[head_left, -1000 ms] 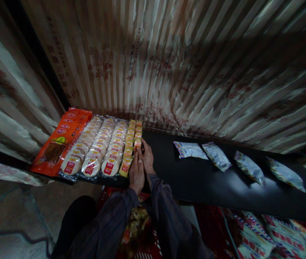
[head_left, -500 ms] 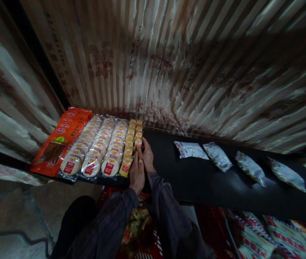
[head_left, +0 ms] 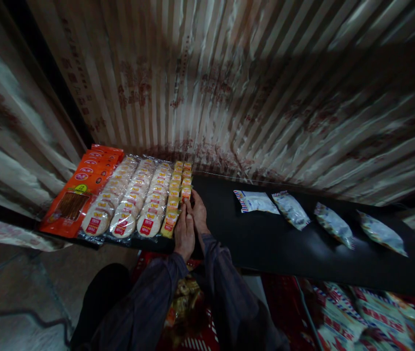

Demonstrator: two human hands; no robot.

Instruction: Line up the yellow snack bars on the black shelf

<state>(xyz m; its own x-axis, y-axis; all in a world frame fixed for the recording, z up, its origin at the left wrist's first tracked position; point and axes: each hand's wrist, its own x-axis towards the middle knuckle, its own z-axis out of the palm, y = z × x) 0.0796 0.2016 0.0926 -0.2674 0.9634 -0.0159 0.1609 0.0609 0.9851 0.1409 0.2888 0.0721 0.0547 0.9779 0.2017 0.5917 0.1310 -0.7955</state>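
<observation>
Two columns of small yellow snack packets (head_left: 173, 202) lie on a black shelf board (head_left: 225, 234). My left hand (head_left: 184, 234) rests along the right side of the near packets, its fingers stretched out and holding nothing. Just beyond it, my right hand (head_left: 199, 214) has its thumb and fingers closed about a small yellow packet (head_left: 186, 193) in the right column. The two hands touch, and part of the column is hidden behind them. To the left stand three rows of round rice crackers (head_left: 148, 225) in clear wrap, overlapping one another.
Orange snack bags (head_left: 66, 209) overlap at the board's left end. Several white pouches (head_left: 256, 202) lie spaced out on the right. Below are a red basket (head_left: 210, 331) with gold-wrapped items and more white bags (head_left: 342, 317). A striped curtain (head_left: 200, 97) hangs behind.
The hands stay at the same packet with barely any movement. The view has shifted slightly, so the white pouches appear a little further left.
</observation>
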